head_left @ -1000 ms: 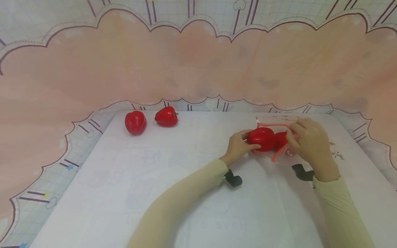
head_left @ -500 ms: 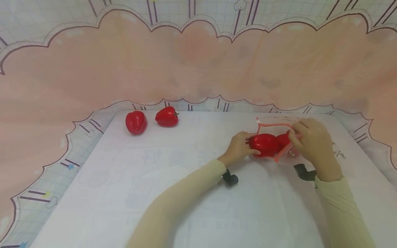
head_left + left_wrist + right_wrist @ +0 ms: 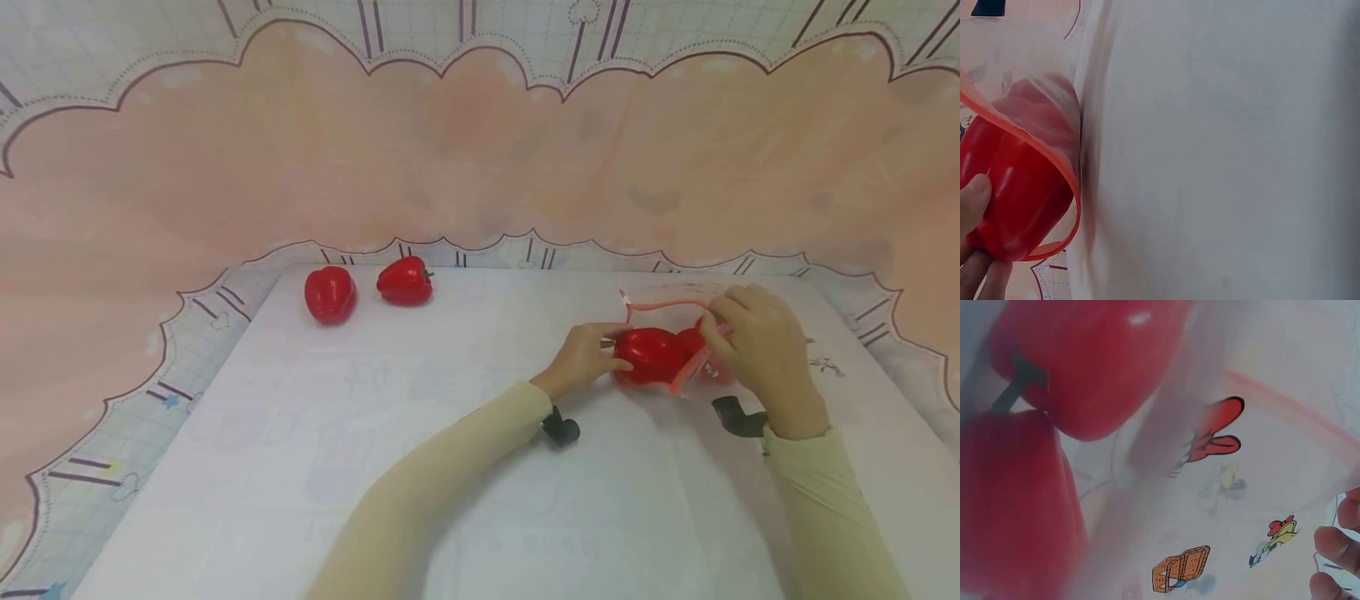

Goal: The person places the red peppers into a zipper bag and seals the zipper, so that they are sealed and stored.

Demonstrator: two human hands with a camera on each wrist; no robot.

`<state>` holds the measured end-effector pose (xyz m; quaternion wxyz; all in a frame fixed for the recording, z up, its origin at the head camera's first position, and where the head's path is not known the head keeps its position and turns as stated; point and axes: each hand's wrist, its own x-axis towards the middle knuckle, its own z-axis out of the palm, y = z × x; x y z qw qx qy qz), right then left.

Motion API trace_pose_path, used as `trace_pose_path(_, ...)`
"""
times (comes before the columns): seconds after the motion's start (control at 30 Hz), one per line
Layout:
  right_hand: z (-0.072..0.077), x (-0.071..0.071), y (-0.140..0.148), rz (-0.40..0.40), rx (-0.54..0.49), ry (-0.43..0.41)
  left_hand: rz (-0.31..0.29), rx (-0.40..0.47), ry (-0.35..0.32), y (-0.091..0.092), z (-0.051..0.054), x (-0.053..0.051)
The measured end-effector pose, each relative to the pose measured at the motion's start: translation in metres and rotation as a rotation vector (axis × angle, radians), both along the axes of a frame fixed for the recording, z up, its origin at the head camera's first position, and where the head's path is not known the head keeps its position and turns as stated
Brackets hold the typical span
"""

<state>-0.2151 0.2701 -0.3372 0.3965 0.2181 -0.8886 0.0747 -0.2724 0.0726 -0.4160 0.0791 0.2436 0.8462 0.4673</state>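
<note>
On the counter [image 3: 225, 467], we see a red pepper [image 3: 331, 295] at ten o'clock; a stemmed pepper [image 3: 403, 282] at eleven; toward two, our left hand [image 3: 583, 358] grips a third pepper [image 3: 651, 357] at the mouth of a clear bag [image 3: 688, 372]; a fourth pepper [image 3: 691, 337] lies deeper inside; our right hand [image 3: 761, 354] pinches the bag's orange rim [image 3: 1044, 150].

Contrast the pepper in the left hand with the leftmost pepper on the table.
The held pepper is gripped by the left hand, while the leftmost pepper is touched by no hand. The held pepper sits at the mouth of the orange-rimmed bag; the leftmost pepper lies outside it, on the white table. Both are red and glossy.
</note>
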Motion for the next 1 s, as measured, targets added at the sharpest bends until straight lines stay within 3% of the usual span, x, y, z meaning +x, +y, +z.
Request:
trace_pose_path(0.33, 0.0, -0.001, 0.001, 0.006, -0.005, 0.01, -0.032, -0.107, 0.076, 0.005, 0.003, 0.002)
trace_pose_path(0.6, 0.0, -0.002, 0.002, 0.03, -0.019, 0.024, -0.066, -0.067, 0.164, 0.011, 0.003, 0.001)
trace_pose_path(0.77, 0.001, -0.002, 0.002, 0.033, -0.021, 0.026, -0.053, -0.012, 0.13, 0.013, 0.001, 0.001)
trace_pose_path(1.0, 0.001, -0.002, 0.003, 0.028, -0.021, 0.022, 0.003, 0.184, -0.047, 0.01, -0.008, -0.003)
